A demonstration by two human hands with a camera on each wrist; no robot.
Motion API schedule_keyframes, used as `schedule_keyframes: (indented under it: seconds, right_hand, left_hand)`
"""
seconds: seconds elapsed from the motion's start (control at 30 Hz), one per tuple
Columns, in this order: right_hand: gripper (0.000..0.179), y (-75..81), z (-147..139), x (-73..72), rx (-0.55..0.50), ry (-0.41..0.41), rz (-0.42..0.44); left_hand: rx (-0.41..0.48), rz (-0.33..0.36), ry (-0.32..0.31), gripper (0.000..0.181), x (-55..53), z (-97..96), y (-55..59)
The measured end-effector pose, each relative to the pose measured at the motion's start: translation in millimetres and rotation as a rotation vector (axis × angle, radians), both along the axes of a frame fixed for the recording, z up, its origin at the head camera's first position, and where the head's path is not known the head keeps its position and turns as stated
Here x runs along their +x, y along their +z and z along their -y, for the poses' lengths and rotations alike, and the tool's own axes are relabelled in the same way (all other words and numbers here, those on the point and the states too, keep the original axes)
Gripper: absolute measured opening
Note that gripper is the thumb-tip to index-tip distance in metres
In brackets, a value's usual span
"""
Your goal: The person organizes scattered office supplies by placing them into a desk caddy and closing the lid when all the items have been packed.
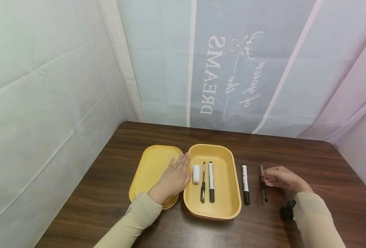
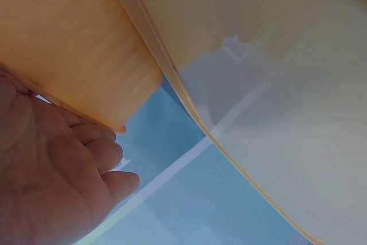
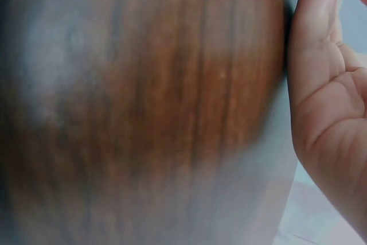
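My left hand (image 1: 173, 177) lies with straight fingers over the yellow lid (image 1: 152, 168), fingertips at the left rim of the yellow box (image 1: 236, 187). Inside the box are a small white rounded object (image 1: 196, 174), a clear pen with a black grip (image 1: 202, 189) and a white marker (image 1: 211, 177) with a black cap. On the right, my right hand (image 1: 283, 179) pinches a dark pen (image 1: 264, 193) by its upper part, at the tabletop. Between box and pen lies another white marker (image 1: 244, 181). The right wrist view shows the hand's edge (image 3: 330, 84), not the pen.
Everything stands on a dark wood-grain table (image 1: 108, 193). A small black object (image 1: 286, 210) is beside the right sleeve. Behind the table hangs a blue-grey curtain (image 1: 164, 69) with lettering, and pale cloth (image 1: 46, 103) covers the left side.
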State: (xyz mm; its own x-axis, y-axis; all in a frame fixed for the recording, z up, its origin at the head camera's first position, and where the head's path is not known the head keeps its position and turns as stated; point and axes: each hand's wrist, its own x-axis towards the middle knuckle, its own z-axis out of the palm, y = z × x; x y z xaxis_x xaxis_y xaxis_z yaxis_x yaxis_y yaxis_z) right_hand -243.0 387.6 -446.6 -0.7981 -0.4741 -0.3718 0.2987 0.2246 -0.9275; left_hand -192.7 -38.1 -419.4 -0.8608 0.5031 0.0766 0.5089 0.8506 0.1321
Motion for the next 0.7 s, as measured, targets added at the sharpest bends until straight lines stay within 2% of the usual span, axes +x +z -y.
schedule_keyframes:
  seconds: [0.23, 0.7]
  right_hand:
    - [0.025, -0.3, -2.7, -0.6, -0.040, 0.012, 0.024]
    - [0.035, -7.2, -9.1, 0.9, -0.187, -0.031, 0.099]
  left_hand:
    - [-0.005, 0.007, 0.002, 0.060, 0.1, -0.1, 0.6]
    - [-0.014, 0.002, 0.002, 0.059, -0.2, -0.3, -0.9]
